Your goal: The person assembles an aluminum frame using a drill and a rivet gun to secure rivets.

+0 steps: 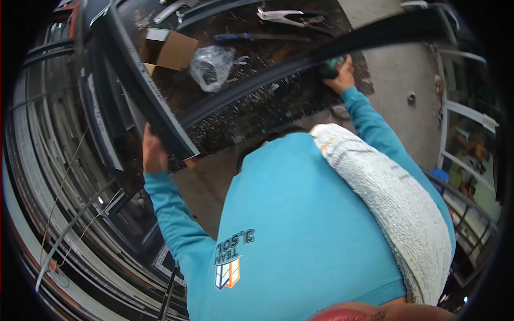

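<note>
At the left, my left hand (154, 152), slightly blurred, grips the near end of a long dark profile (142, 91) that slants up to the upper left. A fingertip shows under the profile's cut end. Out at the right edge of the dark worktable (251, 115), my right hand (341, 80) is closed round a dark green object (331, 67), partly hidden and blurred. Just above that hand passes a second long dark profile (246, 83), which crosses the table from the first profile towards the upper right.
On the table lie an open cardboard box (179, 51), a clear plastic bag (211, 67), a blue-handled tool (233, 37), pliers (281, 16) and scattered shavings. Racks of long profiles (48, 139) fill the left side. A white-framed window (471, 115) stands at the right.
</note>
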`<state>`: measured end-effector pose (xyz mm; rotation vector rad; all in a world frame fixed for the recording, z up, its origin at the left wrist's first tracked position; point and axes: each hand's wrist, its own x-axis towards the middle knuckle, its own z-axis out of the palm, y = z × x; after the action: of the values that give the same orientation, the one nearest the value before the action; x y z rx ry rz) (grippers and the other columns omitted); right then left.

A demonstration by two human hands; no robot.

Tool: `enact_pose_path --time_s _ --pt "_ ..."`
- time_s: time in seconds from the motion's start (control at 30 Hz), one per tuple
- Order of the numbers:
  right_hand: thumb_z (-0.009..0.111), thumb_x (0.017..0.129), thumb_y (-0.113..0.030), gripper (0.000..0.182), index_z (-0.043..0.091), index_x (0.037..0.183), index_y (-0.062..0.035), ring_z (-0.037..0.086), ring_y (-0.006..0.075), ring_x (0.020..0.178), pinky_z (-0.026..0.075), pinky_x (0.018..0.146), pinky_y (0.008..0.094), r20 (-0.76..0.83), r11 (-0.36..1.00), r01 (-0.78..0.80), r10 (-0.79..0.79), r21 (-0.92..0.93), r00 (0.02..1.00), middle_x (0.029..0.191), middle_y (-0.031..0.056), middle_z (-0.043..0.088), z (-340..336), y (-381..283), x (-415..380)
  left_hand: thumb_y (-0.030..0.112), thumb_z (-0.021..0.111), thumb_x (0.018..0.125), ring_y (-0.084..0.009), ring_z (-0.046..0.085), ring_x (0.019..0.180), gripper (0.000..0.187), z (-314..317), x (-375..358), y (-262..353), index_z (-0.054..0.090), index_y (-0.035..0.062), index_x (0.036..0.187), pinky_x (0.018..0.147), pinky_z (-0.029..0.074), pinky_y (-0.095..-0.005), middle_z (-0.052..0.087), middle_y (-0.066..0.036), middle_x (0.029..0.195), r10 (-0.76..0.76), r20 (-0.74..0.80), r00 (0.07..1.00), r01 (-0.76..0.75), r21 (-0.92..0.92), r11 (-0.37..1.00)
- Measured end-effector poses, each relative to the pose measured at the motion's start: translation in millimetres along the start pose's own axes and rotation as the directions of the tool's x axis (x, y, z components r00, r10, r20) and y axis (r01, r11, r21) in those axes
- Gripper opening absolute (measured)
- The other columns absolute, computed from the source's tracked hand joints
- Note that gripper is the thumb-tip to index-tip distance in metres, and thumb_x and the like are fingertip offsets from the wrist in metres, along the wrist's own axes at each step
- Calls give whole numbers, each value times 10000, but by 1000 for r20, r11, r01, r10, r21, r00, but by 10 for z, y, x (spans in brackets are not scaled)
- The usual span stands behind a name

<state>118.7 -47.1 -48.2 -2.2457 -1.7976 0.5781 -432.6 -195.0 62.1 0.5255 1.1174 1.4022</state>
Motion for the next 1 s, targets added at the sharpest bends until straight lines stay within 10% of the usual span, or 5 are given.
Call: enact_pose_path --time_s 0.1,0.47,0.53,0.63,1.0 --pt "880 550 -314 1318 15 1509 -52 440 443 1271 384 1082 431 -26 1000 23 -22 5 999 1392 299 369 11 72 10 37 732 827 -104 614 864 305 346 378 -484 580 12 1090 786 495 -252 648 -34 1001 167 -14 986 -143 453 880" --pt "848 570 -385 1077 316 1427 -6 573 341 1141 462 979 387 -310 930 23 99 366 946 1263 222 552 -383 824 -562 111 558 969 -137 591 1032 341 168 -515 -1097 534 -31 1278 923 460 -278 630 -91 1101 -31 123 992 -18 377 926" --pt "848 605 -347 913 441 1340 9 634 268 920 519 831 348 -216 690 26 191 724 958 1156 187 605 -536 1196 -737 219 549 984 -150 595 1031 337 325 -703 -1268 536 -29 1212 901 454 -284 639 -98 1087 -30 199 979 -97 597 797" --pt "721 786 -363 659 507 1267 33 604 182 764 535 731 319 211 173 -225 94 959 973 1061 178 645 -1254 1193 -1399 503 836 644 -407 656 896 790 987 -1038 -1252 454 38 1156 786 505 -437 662 -203 949 -161 360 919 -305 908 288" --pt "649 752 -298 708 452 1344 39 640 250 958 503 887 355 457 704 -251 -117 665 882 1127 183 612 -2652 981 -1994 231 819 640 -320 484 1167 656 1610 -487 -2404 517 117 1212 932 416 -462 524 -97 1206 81 490 868 -457 852 -253"
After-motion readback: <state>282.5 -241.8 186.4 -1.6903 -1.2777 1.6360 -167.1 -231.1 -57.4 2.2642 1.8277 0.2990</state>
